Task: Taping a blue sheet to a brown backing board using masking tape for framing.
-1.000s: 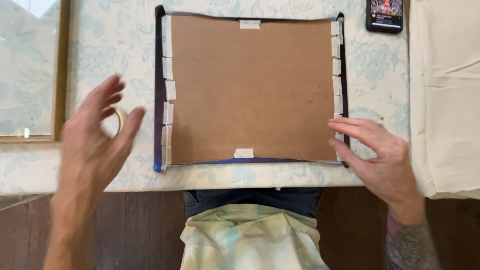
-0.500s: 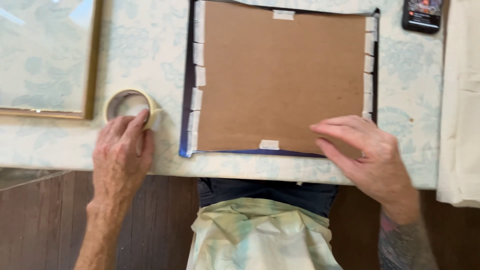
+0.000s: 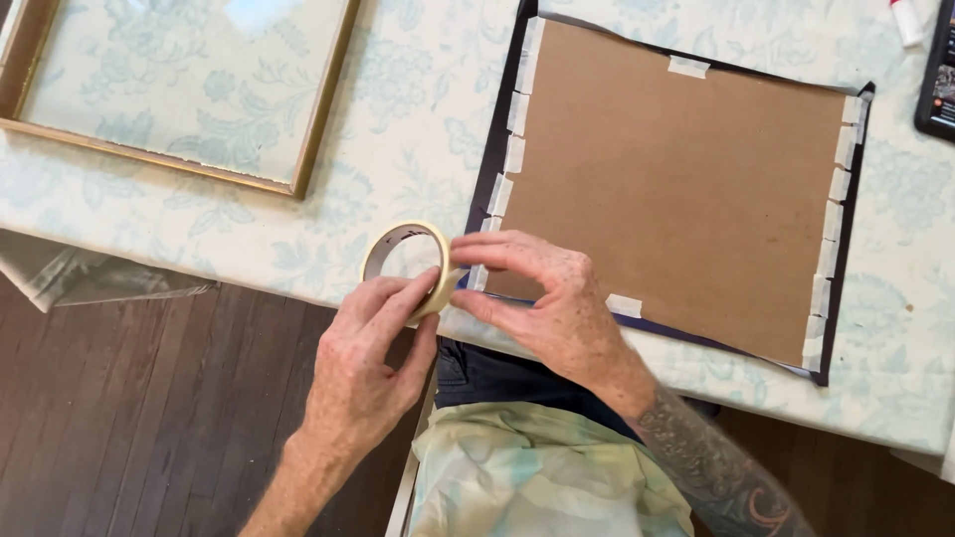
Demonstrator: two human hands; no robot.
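My left hand (image 3: 370, 348) holds a roll of cream masking tape (image 3: 403, 261) upright at the table's near edge. My right hand (image 3: 542, 298) meets it, thumb and forefinger pinching the tape's loose end at the roll's right side. Just right of both hands lies a brown backing board (image 3: 676, 189) on dark fabric, its left and right edges fixed with several short tape strips, with single strips at top and bottom.
A gold picture frame (image 3: 318, 129) with glass lies at the upper left on the pale floral tablecloth (image 3: 418, 149). A dark phone (image 3: 938, 80) sits at the far right edge. Dark wooden floor (image 3: 149, 418) lies below the table.
My left hand picked the tape roll up off the table. My right hand left the board's lower right corner and moved left to the roll. The camera view shifted left.
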